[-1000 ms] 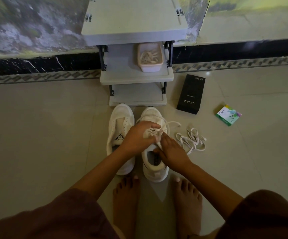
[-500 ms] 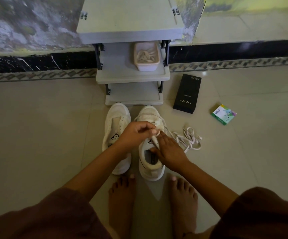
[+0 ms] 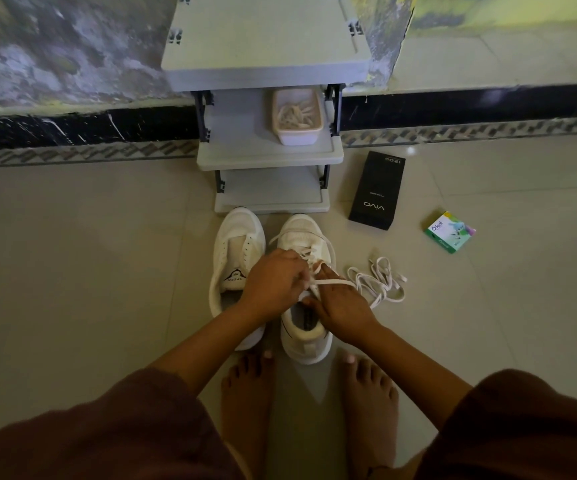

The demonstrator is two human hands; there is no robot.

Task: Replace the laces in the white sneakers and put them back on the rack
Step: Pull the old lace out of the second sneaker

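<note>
Two white sneakers stand side by side on the floor before the grey rack [image 3: 269, 155]. The left sneaker [image 3: 235, 251] has no lace and its tongue shows. Over the right sneaker [image 3: 306, 327] both hands work at a white lace [image 3: 332, 282]. My left hand [image 3: 273, 282] pinches the lace above the eyelets. Just right of it, my right hand [image 3: 342, 306] holds the lace, a strand running across its knuckles. A loose white lace [image 3: 380, 280] lies in a heap on the floor right of the shoe.
A pale tub of white laces [image 3: 297, 117] sits on the rack's middle shelf. A black phone box [image 3: 377, 190] and a small green box [image 3: 450, 232] lie on the tiles to the right. My bare feet [image 3: 249, 393] stand just behind the sneakers.
Both hands have shifted slightly along the right sneaker's lacing, and a strand is now pulled taut across my right hand. The view has moved a little closer.
</note>
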